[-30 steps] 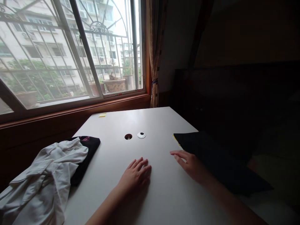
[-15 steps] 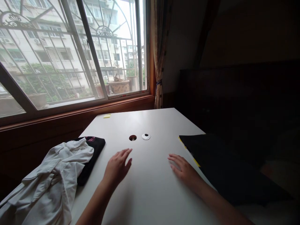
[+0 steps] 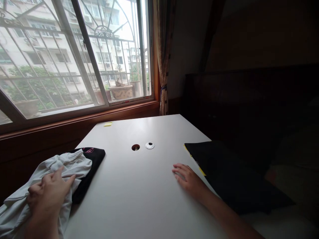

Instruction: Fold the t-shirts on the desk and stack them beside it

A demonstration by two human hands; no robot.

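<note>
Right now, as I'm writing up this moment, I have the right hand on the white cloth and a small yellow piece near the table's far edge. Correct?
Not quite: the left hand is on the white cloth, as the head view shows. The small yellow piece is near the table's far edge.

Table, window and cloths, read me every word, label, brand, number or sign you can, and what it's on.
No text is readable.
Window frame, lower edge: tiny reddish marks, too small to read.
Black cloth: pink mark, too blurred to tell whether it's lettering.
White cloth: no lettering visible.
</note>
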